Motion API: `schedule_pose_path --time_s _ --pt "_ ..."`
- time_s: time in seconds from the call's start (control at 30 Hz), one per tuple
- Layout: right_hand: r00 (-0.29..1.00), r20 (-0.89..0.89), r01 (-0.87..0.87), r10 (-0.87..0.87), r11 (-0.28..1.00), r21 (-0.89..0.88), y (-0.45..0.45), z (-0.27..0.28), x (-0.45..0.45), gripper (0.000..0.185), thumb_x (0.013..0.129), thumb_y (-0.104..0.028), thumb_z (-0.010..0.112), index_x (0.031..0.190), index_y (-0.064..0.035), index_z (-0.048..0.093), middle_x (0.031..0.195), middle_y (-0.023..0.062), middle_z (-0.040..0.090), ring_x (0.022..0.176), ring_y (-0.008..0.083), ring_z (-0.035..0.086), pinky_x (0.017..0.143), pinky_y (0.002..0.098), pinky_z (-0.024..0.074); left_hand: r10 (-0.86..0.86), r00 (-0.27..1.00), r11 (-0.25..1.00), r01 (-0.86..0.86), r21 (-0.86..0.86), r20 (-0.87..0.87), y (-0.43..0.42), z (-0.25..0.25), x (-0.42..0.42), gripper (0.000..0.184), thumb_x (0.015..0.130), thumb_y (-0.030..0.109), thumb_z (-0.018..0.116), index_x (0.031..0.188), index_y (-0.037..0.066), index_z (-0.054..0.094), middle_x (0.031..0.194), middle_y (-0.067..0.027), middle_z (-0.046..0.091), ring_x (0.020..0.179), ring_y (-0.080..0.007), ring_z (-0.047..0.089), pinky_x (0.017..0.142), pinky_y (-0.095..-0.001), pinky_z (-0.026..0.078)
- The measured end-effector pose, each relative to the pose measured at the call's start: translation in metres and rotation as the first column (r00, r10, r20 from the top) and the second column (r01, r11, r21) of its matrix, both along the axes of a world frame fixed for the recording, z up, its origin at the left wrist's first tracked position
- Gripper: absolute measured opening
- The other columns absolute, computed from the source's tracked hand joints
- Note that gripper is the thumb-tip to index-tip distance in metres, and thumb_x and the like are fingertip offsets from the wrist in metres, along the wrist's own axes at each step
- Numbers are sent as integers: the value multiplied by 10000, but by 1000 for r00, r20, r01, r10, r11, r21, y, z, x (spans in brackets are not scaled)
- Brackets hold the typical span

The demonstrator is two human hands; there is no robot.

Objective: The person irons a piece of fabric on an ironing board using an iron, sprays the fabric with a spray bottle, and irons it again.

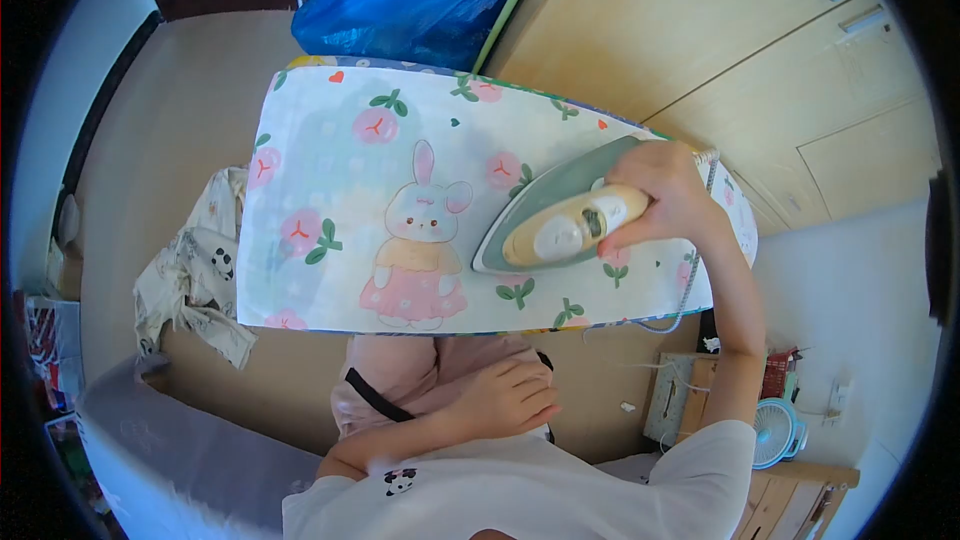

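My right hand (655, 190) is wrapped round the cream handle of a clothes iron (545, 237) with a green body. The iron stands on a white cloth (340, 170) printed with a rabbit in a pink skirt, pink flowers and green leaves. Its pointed tip faces left, just right of the rabbit. The cloth lies spread over an ironing board, whose patterned cover (400, 66) shows along the far edge. My left hand (512, 395) rests on my lap below the board, fingers laid out and holding nothing.
A cord (690, 285) hangs at the board's right end. Crumpled panda-print clothing (205, 260) lies at the left. Wooden cabinets (700, 40) stand behind on the right, a blue plastic cover (400, 12) at the back. A small fan (777, 432) stands low right, near a grey seat (200, 450) at lower left.
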State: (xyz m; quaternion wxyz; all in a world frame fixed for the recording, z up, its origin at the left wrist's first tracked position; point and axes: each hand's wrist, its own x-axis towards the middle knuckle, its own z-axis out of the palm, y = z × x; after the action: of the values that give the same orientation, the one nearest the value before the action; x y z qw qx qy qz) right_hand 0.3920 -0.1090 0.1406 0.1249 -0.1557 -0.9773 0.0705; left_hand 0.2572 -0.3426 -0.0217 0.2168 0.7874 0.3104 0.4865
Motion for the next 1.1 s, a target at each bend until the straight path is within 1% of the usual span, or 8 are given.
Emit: schedule_pose_path --time_s 0.3,0.37,0.4,0.47,0.7,0.9,1.0,1.1 --pt "999 4 -34 34 999 20 -3 -18 -12 536 505 -574 751 672 -101 563 561 37 509 512 237 531 466 330 390 123 933 813 101 -574 338 9 -42 -12 186 755 193 685 875 59 634 817 -55 634 789 -195 599 725 -304 476" --pt "1000 21 -18 17 999 51 -4 -18 -13 545 512 -585 740 677 -98 560 569 37 515 511 233 532 466 326 392 306 800 586 268 -765 515 14 -44 -15 211 822 202 638 961 45 610 875 -42 637 797 -138 590 721 -281 473" --pt "1000 16 -27 27 999 46 -4 -19 -14 545 512 -585 740 677 -98 560 569 37 515 511 233 532 466 326 392 318 799 584 259 -769 510 18 -35 -20 211 822 202 638 961 45 610 875 -42 637 797 -138 590 721 -281 473" --pt "999 -39 -17 20 996 82 -5 -21 -15 560 510 -595 735 679 -92 557 575 40 520 511 229 534 467 327 394 441 688 305 490 -817 577 28 -4 -31 267 876 214 580 1066 28 562 961 -42 617 794 -100 567 705 -259 469" --pt "1000 -23 -8 10 996 86 -10 -20 -23 555 513 -572 747 674 -74 561 585 43 533 519 230 541 484 321 407 396 744 225 489 -843 538 35 -10 -34 310 919 232 507 1129 5 516 1023 -62 592 865 -120 575 764 -247 477" --pt "998 -53 50 -45 994 94 -14 -20 -29 544 520 -554 755 682 -67 572 599 55 550 542 236 555 499 330 421 275 800 312 450 -837 533 39 -6 -40 346 929 270 484 1153 7 499 1060 -77 585 898 -124 578 782 -248 471" --pt "999 -35 43 -40 996 83 -14 -20 -29 553 514 -558 755 687 -67 569 606 59 555 551 237 559 504 331 423 247 830 216 456 -863 501 34 -7 -43 390 924 285 491 1197 7 469 1132 -93 551 984 -152 547 849 -270 442" --pt "999 -26 35 -33 993 111 -14 -19 -29 557 511 -556 757 691 -67 560 609 59 552 550 238 557 502 329 422 381 839 420 216 -881 388 18 -26 -39 448 910 314 514 1232 10 445 1197 -104 511 1074 -177 487 921 -292 388"
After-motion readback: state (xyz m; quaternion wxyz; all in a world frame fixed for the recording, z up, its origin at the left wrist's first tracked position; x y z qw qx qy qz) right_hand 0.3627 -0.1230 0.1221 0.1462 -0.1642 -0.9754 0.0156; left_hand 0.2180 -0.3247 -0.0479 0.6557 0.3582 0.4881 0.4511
